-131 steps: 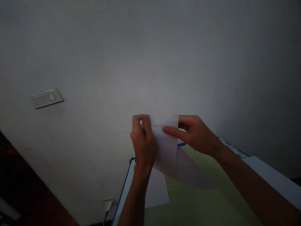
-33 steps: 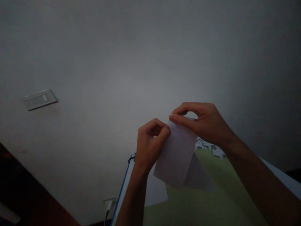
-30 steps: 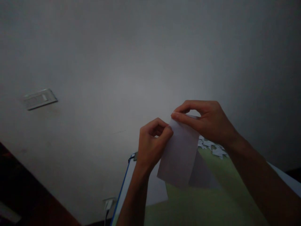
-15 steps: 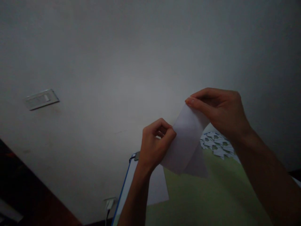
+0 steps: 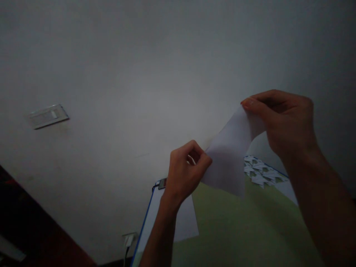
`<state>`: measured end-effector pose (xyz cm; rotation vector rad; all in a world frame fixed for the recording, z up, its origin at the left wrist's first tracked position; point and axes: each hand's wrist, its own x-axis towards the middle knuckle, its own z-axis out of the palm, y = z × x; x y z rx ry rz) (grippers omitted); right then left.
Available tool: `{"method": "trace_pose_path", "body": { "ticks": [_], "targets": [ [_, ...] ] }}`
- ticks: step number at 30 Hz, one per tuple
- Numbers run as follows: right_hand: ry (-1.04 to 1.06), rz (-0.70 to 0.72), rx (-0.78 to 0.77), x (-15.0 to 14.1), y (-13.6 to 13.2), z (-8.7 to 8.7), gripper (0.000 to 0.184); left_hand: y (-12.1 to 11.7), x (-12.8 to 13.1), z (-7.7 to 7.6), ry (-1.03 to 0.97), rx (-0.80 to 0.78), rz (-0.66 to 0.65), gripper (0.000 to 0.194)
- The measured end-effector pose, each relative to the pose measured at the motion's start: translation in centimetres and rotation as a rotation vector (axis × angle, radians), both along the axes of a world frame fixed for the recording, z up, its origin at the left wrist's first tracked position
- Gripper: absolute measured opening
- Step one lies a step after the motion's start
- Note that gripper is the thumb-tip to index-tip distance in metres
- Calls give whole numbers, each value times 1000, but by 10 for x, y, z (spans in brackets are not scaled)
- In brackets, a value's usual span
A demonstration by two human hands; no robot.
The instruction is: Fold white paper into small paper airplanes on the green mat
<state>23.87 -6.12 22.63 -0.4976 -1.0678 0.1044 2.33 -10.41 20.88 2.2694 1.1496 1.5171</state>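
Observation:
A white sheet of paper (image 5: pixel 229 159) hangs in the air between my two hands, in front of a pale wall. My left hand (image 5: pixel 185 172) is closed, pinching the paper's lower left corner between thumb and fingers. My right hand (image 5: pixel 280 120) is higher and to the right, pinching the paper's upper corner with thumb and forefinger. The sheet stretches at a slant between the two pinches. Below the hands lies a light green surface (image 5: pixel 239 230).
A pile of several small folded paper pieces (image 5: pixel 261 172) lies at the far side of the green surface. A white sheet (image 5: pixel 172 218) rests on a blue-edged board at the left. A wall switch plate (image 5: pixel 48 116) and a socket with a plug (image 5: pixel 128 240) show on the wall.
My right hand has drawn its corner of the paper up and to the right, away from my left hand, spreading the sheet out. The left hand has stayed almost in place.

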Motion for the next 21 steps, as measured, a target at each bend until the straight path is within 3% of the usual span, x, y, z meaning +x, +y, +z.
{"method": "trace_pose_path", "body": {
  "ticks": [9, 15, 21],
  "targets": [
    [193, 11, 57, 22, 17, -3, 11, 5, -10, 2, 9, 31, -2, 14],
    [246, 5, -20, 21, 20, -3, 9, 9, -24, 5, 25, -16, -13, 13],
    [395, -108, -72, 33, 32, -6, 10, 23, -37, 3, -66, -41, 55, 7]
  ]
}}
